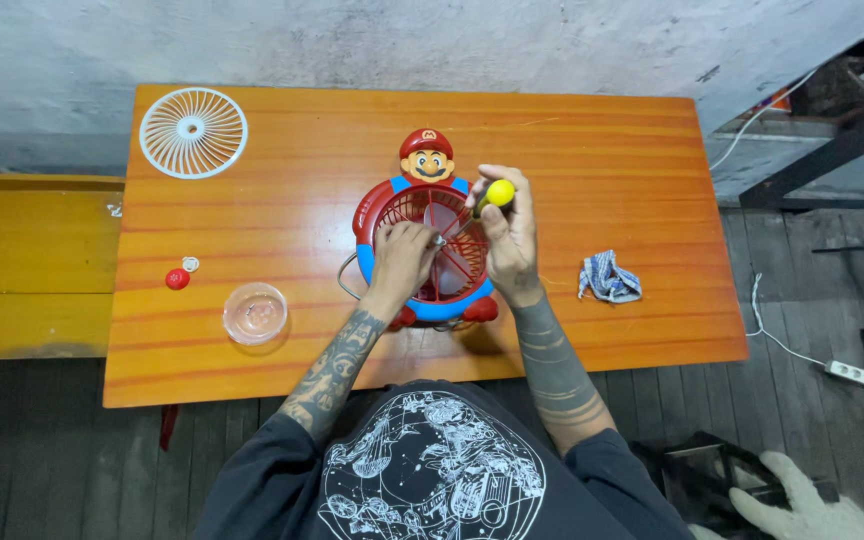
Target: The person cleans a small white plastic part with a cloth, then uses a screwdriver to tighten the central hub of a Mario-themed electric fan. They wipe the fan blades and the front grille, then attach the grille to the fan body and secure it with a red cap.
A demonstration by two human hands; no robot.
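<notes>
left hand (402, 255) on red fan (430, 262) | right hand (508, 235) grips yellow-handled screwdriver (493, 196)

Cartoon-figure desk fan (430, 215), red and blue, lying face-up mid-table, front grille off; yellow-handled screwdriver (497, 194) upright over red blades

The person is wearing a dark short-sleeved T-shirt (422, 480) that is showing a large white line drawing across the chest. Dense patterned tattoos are running up the left forearm (337, 370) toward the sleeve, while banded tattoos are ringing the right forearm (557, 365). Both hands are going bare, without gloves.
</notes>
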